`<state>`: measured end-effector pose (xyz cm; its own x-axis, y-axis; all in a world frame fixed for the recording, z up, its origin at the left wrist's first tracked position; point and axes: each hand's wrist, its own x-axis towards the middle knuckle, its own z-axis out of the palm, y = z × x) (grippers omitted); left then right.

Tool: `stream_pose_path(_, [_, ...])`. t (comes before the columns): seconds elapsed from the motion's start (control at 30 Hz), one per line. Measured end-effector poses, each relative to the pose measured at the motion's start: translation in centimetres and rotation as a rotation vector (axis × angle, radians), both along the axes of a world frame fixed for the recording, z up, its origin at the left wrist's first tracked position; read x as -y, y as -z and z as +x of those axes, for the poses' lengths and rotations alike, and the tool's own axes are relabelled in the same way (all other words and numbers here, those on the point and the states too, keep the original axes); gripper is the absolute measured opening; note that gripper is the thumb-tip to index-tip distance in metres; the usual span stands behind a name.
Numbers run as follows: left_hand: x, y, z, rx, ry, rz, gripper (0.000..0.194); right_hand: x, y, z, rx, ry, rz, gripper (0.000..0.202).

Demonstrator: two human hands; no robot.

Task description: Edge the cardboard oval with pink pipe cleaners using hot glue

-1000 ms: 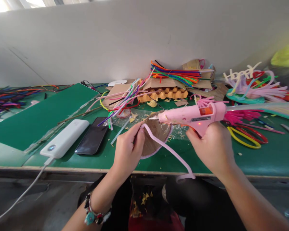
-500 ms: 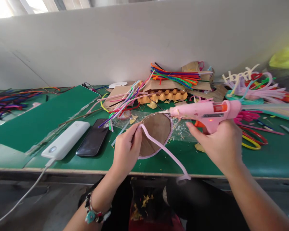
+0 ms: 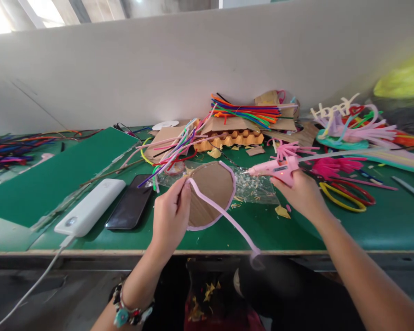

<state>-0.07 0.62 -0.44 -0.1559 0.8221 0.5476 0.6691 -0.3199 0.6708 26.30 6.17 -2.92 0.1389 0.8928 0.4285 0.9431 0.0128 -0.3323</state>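
Note:
Between thumb and fingers, my left hand [image 3: 172,214] pinches the left edge of a round cardboard disc [image 3: 210,195]. A lilac pipe cleaner [image 3: 227,216] runs along part of the disc's rim, and its loose length crosses the disc and hangs down over the table's front edge. My right hand [image 3: 305,193] is wrapped round the handle of a pink hot glue gun [image 3: 276,170], a glue stick out of its back. The gun's nozzle points left, apart from the disc, above a clear plastic sheet [image 3: 262,193] littered with scraps.
A white power bank [image 3: 91,207] with a cable and a black phone [image 3: 131,202] lie left of the disc. Behind are an egg carton [image 3: 231,139], bundled pipe cleaners [image 3: 248,110] and a green board [image 3: 62,177]. Pink and yellow pipe-cleaner pieces [image 3: 345,197] lie right.
The glue gun has moved from the disc's upper edge away to the right and farther off. My left hand keeps its pinch on the disc, and the view has shifted slightly.

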Motion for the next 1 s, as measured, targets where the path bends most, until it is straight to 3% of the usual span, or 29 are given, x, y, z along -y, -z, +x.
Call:
stream_pose_path(0.2, [0.1,-0.2,0.1,-0.001,-0.017,0.091,0.026,-0.4,1.4,-0.5,0.067,-0.007,-0.045,0.035])
stream_pose_path(0.5, [0.3,0.0,0.1,-0.014,-0.019,0.072,0.025,0.1,0.4,-0.6,0.096,-0.007,-0.066,0.037])
stream_pose_path(0.8, [0.4,0.0,0.2,-0.020,-0.008,0.066,0.025,-0.1,0.3,0.3,0.153,-0.108,-0.124,0.038])
stream_pose_path(0.93, [0.5,-0.1,0.2,-0.015,-0.007,0.082,0.025,1.6,-0.8,1.0,0.394,-0.050,-0.142,0.038])
stream_pose_path(1.0, [0.6,-0.1,0.4,-0.018,-0.016,0.094,0.025,3.1,-1.9,0.5,0.548,0.051,-0.035,0.028])
